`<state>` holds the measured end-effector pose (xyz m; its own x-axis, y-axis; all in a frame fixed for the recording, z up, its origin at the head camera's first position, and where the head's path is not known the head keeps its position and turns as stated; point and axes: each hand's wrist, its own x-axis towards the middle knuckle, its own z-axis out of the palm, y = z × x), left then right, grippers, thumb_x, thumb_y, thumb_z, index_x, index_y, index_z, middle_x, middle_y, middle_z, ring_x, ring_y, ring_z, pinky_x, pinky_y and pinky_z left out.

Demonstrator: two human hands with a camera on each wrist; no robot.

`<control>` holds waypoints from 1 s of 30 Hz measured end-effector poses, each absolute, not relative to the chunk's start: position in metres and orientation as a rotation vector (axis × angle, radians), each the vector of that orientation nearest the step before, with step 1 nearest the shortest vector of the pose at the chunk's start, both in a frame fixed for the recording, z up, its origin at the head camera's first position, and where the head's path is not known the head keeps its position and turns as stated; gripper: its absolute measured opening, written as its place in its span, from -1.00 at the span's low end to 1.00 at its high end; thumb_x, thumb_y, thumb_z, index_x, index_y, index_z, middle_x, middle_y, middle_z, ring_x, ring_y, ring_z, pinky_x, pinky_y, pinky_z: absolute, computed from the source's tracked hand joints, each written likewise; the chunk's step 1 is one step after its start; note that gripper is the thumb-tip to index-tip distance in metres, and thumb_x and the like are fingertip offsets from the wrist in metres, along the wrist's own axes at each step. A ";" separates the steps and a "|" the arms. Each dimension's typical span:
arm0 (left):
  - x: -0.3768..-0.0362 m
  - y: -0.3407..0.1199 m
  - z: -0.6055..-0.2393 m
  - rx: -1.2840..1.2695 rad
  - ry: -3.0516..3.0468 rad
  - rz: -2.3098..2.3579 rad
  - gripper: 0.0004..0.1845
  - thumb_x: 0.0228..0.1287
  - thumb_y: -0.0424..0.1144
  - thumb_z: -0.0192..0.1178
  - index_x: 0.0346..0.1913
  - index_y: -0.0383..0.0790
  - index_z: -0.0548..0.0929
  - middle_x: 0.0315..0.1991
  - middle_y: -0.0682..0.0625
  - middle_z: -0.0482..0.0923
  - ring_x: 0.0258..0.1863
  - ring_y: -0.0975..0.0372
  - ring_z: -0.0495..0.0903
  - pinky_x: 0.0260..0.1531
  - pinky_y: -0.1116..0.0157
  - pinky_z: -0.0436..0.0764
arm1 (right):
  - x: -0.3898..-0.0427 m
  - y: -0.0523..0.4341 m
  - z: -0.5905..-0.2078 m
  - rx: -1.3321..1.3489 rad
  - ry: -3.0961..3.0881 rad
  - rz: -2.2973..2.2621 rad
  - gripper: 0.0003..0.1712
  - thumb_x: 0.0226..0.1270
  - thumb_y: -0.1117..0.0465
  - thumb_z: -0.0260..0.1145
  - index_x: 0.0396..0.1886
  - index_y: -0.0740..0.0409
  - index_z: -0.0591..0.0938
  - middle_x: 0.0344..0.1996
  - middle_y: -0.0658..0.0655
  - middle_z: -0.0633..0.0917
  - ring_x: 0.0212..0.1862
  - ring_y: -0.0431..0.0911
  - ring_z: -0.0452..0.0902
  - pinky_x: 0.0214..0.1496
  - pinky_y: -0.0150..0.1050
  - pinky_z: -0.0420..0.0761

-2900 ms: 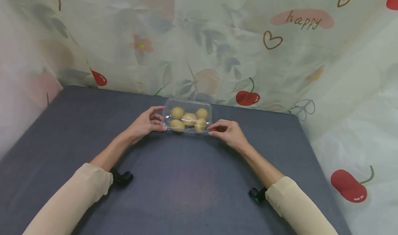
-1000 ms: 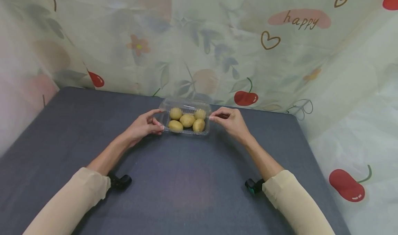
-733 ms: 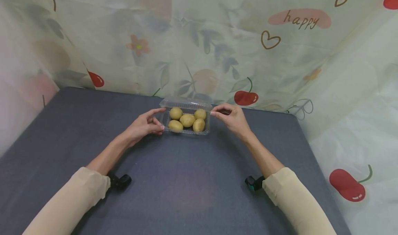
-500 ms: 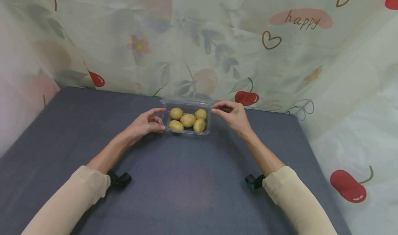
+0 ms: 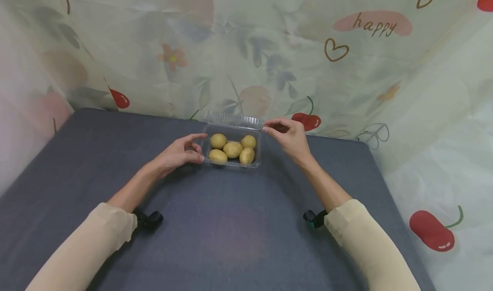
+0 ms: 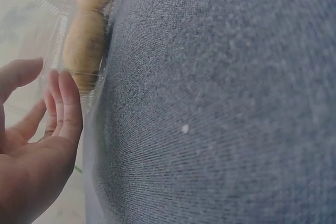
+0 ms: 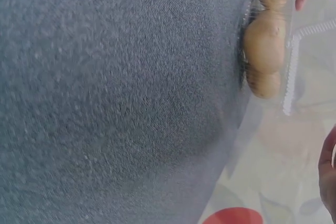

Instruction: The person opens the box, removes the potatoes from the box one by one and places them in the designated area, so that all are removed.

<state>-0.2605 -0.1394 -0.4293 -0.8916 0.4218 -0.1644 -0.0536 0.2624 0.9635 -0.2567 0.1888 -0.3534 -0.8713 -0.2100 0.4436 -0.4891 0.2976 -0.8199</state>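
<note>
A clear plastic clamshell tray with several yellow-brown potatoes sits on the dark grey table near its far edge. The tray's lid is swung up and back, standing above the far rim. My right hand pinches the lid's right corner between thumb and fingers. My left hand rests against the tray's left end with fairly straight fingers. The left wrist view shows the potatoes right beside those fingers. In the right wrist view the potatoes and the raised lid appear.
A floral cloth backdrop hangs right behind the tray and down the right side of the table. Small black wrist cameras sit at both cuffs. Grey tabletop stretches between my forearms and the tray.
The lid was closed over the potatoes; my right hand has lifted its right corner up and back, and the box now stands open. My left hand has stayed at the tray's left end.
</note>
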 end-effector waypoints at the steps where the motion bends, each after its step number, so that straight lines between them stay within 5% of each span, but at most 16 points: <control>1: -0.261 -0.140 -0.429 0.340 2.145 1.670 -0.20 0.31 -0.36 0.30 0.54 -0.13 0.18 -0.11 -0.16 0.43 -0.14 0.08 0.55 0.01 0.11 0.59 | -0.258 0.188 -0.353 0.639 -2.314 1.585 -0.82 0.23 0.43 0.43 -0.17 0.43 0.74 -0.29 0.30 0.74 -0.26 0.09 0.68 -0.20 -0.36 0.65; 5: -0.261 -0.141 -0.430 0.333 2.147 1.679 -0.19 0.28 -0.33 0.34 0.53 -0.12 0.20 -0.11 -0.16 0.43 -0.16 0.08 0.56 0.00 0.12 0.59 | -0.261 0.187 -0.349 0.629 -2.322 1.558 -0.81 0.24 0.40 0.44 -0.17 0.41 0.74 -0.29 0.31 0.72 -0.28 -0.08 0.66 -0.21 -0.37 0.64; 13: -0.261 -0.140 -0.433 0.345 2.160 1.678 -0.18 0.27 -0.29 0.37 0.53 -0.10 0.20 -0.11 -0.17 0.45 -0.18 0.06 0.53 -0.05 0.11 0.56 | -0.270 0.186 -0.342 0.554 -2.332 1.597 -0.77 0.26 0.37 0.44 -0.12 0.43 0.73 -0.26 0.23 0.75 -0.24 0.11 0.65 -0.23 -0.35 0.63; 30: -0.263 -0.140 -0.432 0.346 2.195 1.648 -0.19 0.26 -0.32 0.36 0.52 -0.10 0.21 -0.13 -0.15 0.45 -0.18 0.04 0.50 -0.04 0.09 0.52 | -0.293 0.185 -0.339 0.486 -2.296 1.560 -0.71 0.32 0.30 0.41 -0.02 0.36 0.73 -0.16 0.28 0.75 -0.21 -0.15 0.65 -0.13 -0.39 0.63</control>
<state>-0.2626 -0.1398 -0.4315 -0.9003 0.4098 -0.1467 -0.0264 0.2849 0.9582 -0.2927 0.1850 -0.3385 -0.8901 -0.0979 0.4452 -0.4500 0.3448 -0.8238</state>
